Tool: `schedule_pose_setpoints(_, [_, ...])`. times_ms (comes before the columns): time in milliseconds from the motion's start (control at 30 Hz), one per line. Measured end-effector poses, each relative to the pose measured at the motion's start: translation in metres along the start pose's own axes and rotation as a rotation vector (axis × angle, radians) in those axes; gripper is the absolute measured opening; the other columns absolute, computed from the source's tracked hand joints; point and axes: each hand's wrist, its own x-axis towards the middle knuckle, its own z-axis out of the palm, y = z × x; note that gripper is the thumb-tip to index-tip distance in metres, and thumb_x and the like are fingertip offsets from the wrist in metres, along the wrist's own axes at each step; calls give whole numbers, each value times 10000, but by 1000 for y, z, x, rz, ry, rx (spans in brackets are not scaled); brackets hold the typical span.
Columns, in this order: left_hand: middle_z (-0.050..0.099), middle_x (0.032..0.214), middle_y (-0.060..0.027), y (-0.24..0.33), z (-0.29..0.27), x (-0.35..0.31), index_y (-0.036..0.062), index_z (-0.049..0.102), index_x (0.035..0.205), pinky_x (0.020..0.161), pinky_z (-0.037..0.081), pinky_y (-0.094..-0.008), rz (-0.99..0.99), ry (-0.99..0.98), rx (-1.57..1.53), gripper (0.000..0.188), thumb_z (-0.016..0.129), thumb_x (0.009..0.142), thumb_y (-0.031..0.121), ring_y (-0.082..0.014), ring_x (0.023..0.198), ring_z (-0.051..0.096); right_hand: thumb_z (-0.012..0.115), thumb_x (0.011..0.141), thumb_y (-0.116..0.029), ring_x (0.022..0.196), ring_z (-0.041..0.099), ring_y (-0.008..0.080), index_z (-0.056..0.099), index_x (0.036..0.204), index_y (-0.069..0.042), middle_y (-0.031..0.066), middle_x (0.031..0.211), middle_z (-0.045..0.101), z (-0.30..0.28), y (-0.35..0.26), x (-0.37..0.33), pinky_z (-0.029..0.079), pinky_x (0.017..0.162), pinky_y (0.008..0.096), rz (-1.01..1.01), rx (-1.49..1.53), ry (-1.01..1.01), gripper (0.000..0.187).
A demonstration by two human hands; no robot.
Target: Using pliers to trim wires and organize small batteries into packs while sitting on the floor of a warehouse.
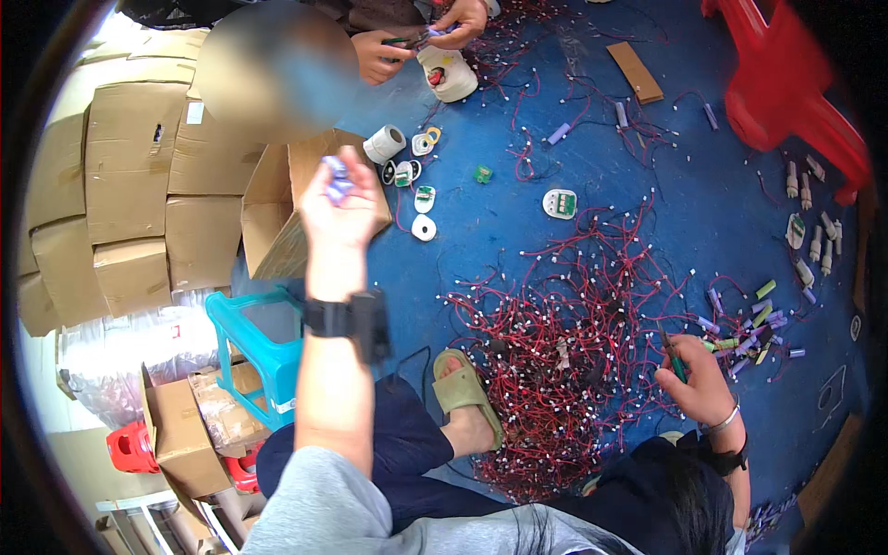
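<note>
My left hand (340, 213) is stretched forward, its fingers curled round a few small purple battery cells (338, 178). It is at the edge of an open cardboard box (274, 217); how far above the box it is, I cannot tell. Low on the right, my right hand (700, 384) grips green-handled cutting pliers (676, 361), their dark jaws pointing away from me. Between my arms a big tangled heap of red and black wires with white connectors (555, 361) covers the blue floor. Loose purple and yellow-green cells (745, 333) lie beside my right hand.
Round white parts with green circuit boards (425, 199) lie beside a white roll (385, 144). A red stool (772, 92) lies far right, a teal stool (264, 347) stands left, before stacked cartons (134, 139). Across from me, another person's hands (458, 23) hold a tool and a cell.
</note>
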Motion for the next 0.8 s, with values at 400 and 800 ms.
schedule_pose_setpoints(400, [491, 1140, -146, 117, -56, 68, 5, 383, 1253, 747, 451, -312, 444, 602, 1208, 514, 568, 847, 260, -208, 944, 540, 644, 742, -248, 897, 518, 334, 528, 925, 7, 175, 950, 513, 6, 16, -5, 418, 783, 373, 16, 2, -90, 334])
schedule_pose_setpoints(800, [645, 895, -86, -284, 71, -76, 17, 589, 1030, 706, 471, -266, -71, -1203, 1766, 235, 582, 835, 148, -135, 802, 596, 537, 834, -247, 835, 489, 370, 442, 938, 10, 197, 903, 471, 18, 53, -66, 404, 741, 424, 20, -30, 47, 293])
